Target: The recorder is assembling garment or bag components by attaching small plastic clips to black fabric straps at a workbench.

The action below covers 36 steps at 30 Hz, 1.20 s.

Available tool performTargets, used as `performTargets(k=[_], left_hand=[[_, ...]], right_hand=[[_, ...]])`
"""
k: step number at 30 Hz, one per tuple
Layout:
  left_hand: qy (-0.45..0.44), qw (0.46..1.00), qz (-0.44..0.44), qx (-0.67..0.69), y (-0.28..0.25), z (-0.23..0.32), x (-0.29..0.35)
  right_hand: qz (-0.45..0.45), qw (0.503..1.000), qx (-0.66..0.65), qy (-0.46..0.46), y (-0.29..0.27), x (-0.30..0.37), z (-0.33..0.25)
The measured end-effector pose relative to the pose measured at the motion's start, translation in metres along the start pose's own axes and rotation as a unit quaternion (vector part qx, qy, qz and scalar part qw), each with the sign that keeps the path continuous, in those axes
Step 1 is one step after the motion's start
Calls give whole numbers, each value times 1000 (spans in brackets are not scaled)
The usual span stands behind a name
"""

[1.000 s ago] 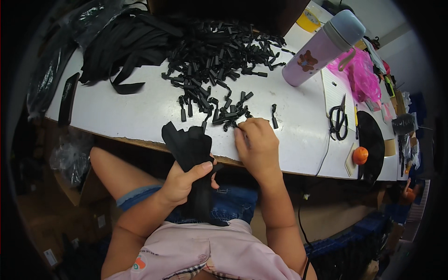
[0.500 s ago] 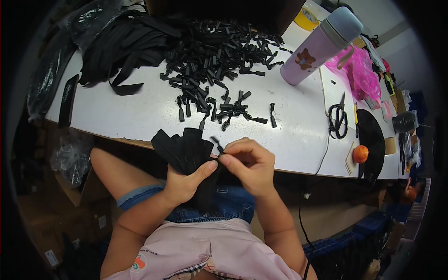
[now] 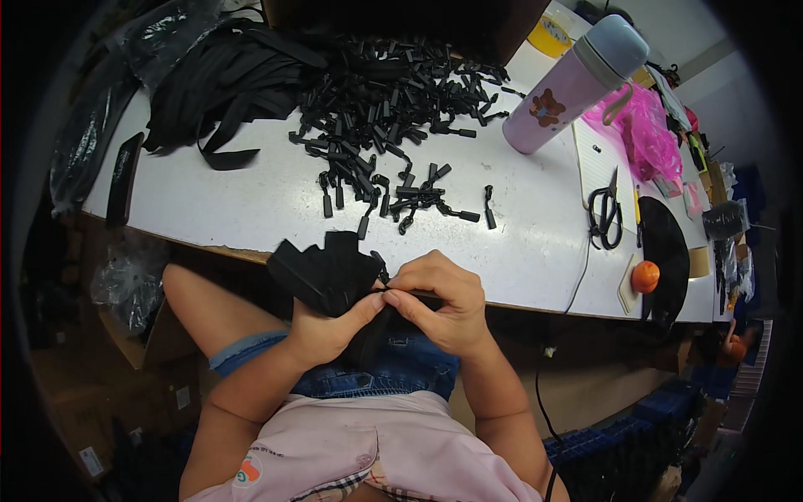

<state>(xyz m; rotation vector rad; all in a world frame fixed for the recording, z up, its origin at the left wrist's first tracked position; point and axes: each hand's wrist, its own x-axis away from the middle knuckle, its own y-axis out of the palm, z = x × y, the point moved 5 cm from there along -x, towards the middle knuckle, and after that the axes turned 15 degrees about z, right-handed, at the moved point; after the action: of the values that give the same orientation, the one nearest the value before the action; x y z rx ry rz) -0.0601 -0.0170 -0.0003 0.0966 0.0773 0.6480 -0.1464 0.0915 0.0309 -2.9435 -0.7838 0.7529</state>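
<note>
Over my lap, my left hand is closed round a bundle of black zipper tapes, whose ends fan out above the fist. My right hand pinches with thumb and forefinger at a small black zipper slider with a pull tab. Both thumbs nearly meet at the tape edge, and the fingertips hide the spot where slider and tape come together. Beyond my hands, on the white table, lies a heap of similar black sliders with pulls, several of them loose at its near side.
Long black tapes lie at the far left, near a dark flat bar. A lilac bottle stands at the right. Past it are scissors, a notepad, a pink bag and an orange fruit.
My right hand has moved slightly left, bringing the slider against the edge of the tape bundle. The bundle has shifted a little left in my left hand.
</note>
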Motion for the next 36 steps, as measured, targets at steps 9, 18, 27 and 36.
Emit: performTargets(k=[9, 18, 27, 36], left_hand=[[-44, 998, -5, 44, -1, 2, 0], [-108, 989, 6, 100, 2, 7, -3], [-73, 995, 6, 72, 3, 6, -2], [-52, 997, -26, 56, -2, 8, -1]], right_hand=[[96, 962, -158, 202, 11, 28, 17], [20, 873, -320, 367, 17, 30, 29], [61, 914, -243, 319, 21, 34, 23], [24, 942, -216, 255, 18, 36, 21]])
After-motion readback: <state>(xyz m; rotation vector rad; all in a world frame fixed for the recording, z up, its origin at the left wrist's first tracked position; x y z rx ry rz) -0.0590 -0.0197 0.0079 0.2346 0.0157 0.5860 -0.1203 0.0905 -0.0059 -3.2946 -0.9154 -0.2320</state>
